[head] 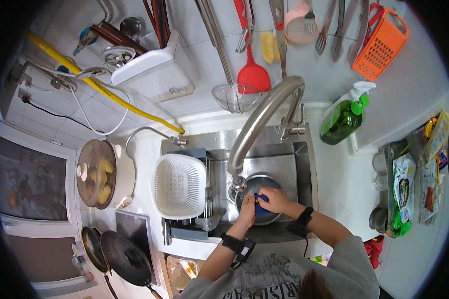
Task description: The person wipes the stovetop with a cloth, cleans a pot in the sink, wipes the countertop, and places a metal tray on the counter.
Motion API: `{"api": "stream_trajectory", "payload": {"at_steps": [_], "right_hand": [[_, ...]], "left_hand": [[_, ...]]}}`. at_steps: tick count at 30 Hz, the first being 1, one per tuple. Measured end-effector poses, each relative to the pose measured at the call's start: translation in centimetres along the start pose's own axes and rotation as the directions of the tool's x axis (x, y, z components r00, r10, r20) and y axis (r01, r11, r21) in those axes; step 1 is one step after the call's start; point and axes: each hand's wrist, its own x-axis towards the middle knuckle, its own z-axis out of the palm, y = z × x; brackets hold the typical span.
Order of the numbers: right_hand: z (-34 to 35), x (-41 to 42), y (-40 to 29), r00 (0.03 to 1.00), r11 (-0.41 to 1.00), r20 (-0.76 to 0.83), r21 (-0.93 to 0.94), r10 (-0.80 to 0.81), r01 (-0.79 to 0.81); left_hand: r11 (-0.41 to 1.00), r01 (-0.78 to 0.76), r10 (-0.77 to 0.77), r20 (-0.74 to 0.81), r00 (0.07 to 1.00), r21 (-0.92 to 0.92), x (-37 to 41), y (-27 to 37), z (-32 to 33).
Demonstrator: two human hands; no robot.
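Observation:
A blue cloth is bunched between my two hands over a round metal pot in the stainless steel sink. My left hand grips the cloth's left side, and my right hand is closed around its upper right part. The lower part of the cloth hangs over the pot. Just above my left hand is the spout of the steel faucet; whether water runs is hard to tell. My hands and the cloth hide part of the pot's inside.
Left of the pot, a white colander rests on a rack across the sink. A green pump bottle stands behind at right. Farther left are an electric steamer and a dark frying pan. Utensils, including a red spatula, hang behind.

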Motion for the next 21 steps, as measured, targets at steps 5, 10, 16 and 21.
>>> {"api": "stream_trajectory", "payload": {"at_steps": [5,10,16,21], "right_hand": [[-4.4,7.0,0.5,0.994,0.99,-0.1,-0.128,0.036,-0.049],[-2.2,19.5,0.8,0.981,0.985,-0.125,-0.11,-0.146,0.133],[6.6,25.4,2.0,0.908,0.78,0.026,-0.501,-0.419,0.374],[5.1,22.6,7.1,0.934,0.839,-0.169,-0.509,-0.315,0.19]], "left_hand": [[0.988,0.027,-0.012,-0.1,0.995,0.153,-2.7,5.1,-1.1],[0.997,-0.039,0.049,-0.176,0.983,0.06,-3.4,5.8,-3.9],[0.998,-0.037,0.054,-0.33,0.943,0.059,-3.6,3.9,-8.5],[0.988,-0.034,0.076,-0.275,0.958,0.154,-3.2,5.1,-7.7]]}}
